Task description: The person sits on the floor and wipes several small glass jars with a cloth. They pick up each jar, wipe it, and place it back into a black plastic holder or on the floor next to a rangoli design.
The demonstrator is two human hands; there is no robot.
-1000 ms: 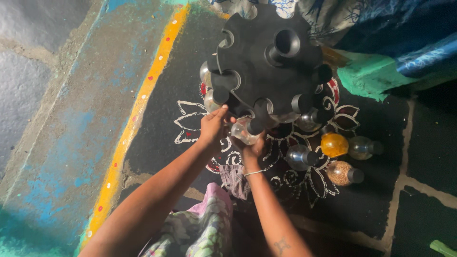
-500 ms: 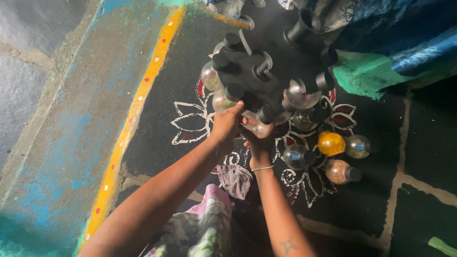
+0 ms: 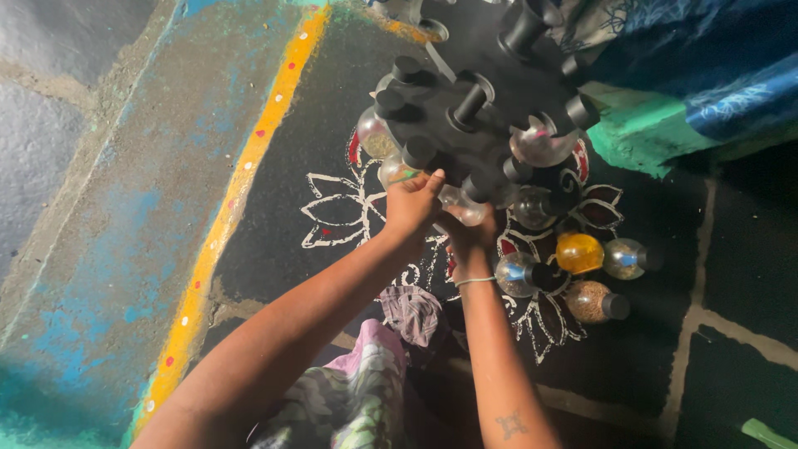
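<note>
Both hands lift a black plastic carousel rack (image 3: 490, 91) tilted above the floor. The left hand (image 3: 411, 208) closes on its lower rim, likely to steady the tilt; the right hand (image 3: 468, 237) cups a clear round glass jar with a black cap (image 3: 462, 204) just above it. To the right lie loose jars, one amber (image 3: 579, 252), on the black painted stone floor (image 3: 274, 216).

Floor (image 3: 125, 208) left of both arms is open for passing; ahead the black jar rack (image 3: 490, 91) blocks, loose jars (image 3: 582, 274) crowd the right, blue cloth (image 3: 706, 75) closes the far-right corner.
</note>
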